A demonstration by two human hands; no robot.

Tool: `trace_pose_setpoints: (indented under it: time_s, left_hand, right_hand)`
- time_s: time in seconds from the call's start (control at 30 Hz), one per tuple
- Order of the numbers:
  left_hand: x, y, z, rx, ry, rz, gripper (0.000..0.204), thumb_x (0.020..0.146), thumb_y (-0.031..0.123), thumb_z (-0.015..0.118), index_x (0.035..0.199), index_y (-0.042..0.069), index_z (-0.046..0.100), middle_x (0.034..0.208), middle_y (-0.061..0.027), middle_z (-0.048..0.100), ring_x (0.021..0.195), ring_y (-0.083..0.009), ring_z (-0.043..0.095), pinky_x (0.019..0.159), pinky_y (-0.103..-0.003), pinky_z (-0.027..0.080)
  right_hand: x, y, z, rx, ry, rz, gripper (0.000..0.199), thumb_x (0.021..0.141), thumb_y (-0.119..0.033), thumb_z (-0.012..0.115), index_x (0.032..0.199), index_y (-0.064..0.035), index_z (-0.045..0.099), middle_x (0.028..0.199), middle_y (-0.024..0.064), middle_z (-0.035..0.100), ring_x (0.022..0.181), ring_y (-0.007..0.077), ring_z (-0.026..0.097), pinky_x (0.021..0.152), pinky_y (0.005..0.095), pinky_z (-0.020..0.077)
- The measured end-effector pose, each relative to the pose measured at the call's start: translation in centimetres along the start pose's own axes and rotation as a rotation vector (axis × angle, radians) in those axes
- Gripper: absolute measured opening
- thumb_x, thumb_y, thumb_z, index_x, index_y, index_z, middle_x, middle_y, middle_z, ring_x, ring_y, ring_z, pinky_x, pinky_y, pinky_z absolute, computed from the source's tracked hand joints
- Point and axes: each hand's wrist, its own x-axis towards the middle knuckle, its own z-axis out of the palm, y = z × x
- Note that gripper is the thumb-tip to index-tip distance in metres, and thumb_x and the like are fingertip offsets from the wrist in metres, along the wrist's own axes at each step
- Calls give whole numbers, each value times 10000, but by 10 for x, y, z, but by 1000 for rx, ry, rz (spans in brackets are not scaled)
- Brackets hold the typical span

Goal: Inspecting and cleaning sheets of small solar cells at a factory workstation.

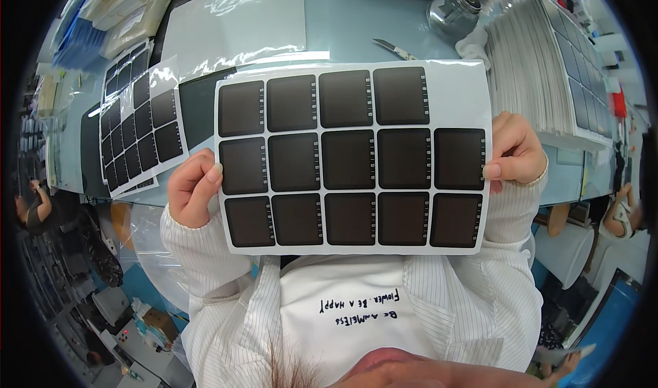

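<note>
A white sheet of black, square, round-cornered labels (458,95) is held up in front of my chest, over the near edge of the table. The labels sit in three rows, and white backing shows bare at the top right corner. My left hand (194,188) pinches the sheet's left edge between thumb and fingers. At the right edge, my right hand (515,149) grips it with the thumb in front. The fingers behind the sheet are partly hidden.
Similar label sheets (140,124) lie at the left. A tall stack of sheets (531,73) stands at the right. Beyond my sheet are a utility knife (393,48), a metallic-topped bottle (452,15), a crumpled white cloth or tissue (473,49) and a glossy white sheet (233,18).
</note>
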Motion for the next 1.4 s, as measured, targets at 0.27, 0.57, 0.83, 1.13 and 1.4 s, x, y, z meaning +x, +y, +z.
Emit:
trace_pose_setpoints:
  time_s: [0.27, 0.57, 0.83, 1.13, 1.4]
  left_hand:
    - [1, -6, -1, -87, 37, -90, 224, 839, 96, 478, 631, 22, 437, 619, 2, 383, 583, -83, 328, 556, -221, 262]
    - [8, -5, 0, -178, 73, -103, 234, 853, 110, 465, 635, 35, 422, 648, 7, 380, 592, -70, 315, 566, -210, 247]
    - [14, 4, 2, -285, 95, -183, 197, 874, 118, 447, 698, 29, 446, 728, 2, 437, 646, -64, 381, 614, -188, 296]
    - [23, -2, -5, -338, 69, -248, 181, 883, 132, 464, 745, 18, 495, 803, 1, 504, 680, -48, 414, 637, -170, 316]
    - [24, -2, -4, -341, 110, -277, 176, 884, 134, 466, 752, 20, 495, 825, -1, 510, 691, -49, 424, 645, -169, 321]
  right_hand:
    - [-4, -1, 2, -8, 112, 82, 174, 761, -63, 619, 618, 37, 623, 526, 109, 586, 356, 124, 499, 347, 225, 355]
    - [-6, -1, 2, 20, 215, 153, 190, 756, -73, 612, 598, 34, 604, 504, 102, 569, 338, 118, 476, 331, 223, 346]
    - [-7, -1, 4, 16, 270, 183, 225, 775, -106, 596, 582, 11, 586, 474, 85, 548, 328, 104, 461, 323, 214, 330]
    - [-6, -2, 5, 36, 406, 262, 219, 771, -91, 573, 581, 15, 547, 486, 95, 541, 299, 86, 424, 277, 195, 291]
    - [-5, -1, 6, 22, 418, 270, 226, 784, -150, 599, 610, -6, 591, 462, 55, 524, 330, 85, 460, 315, 195, 290]
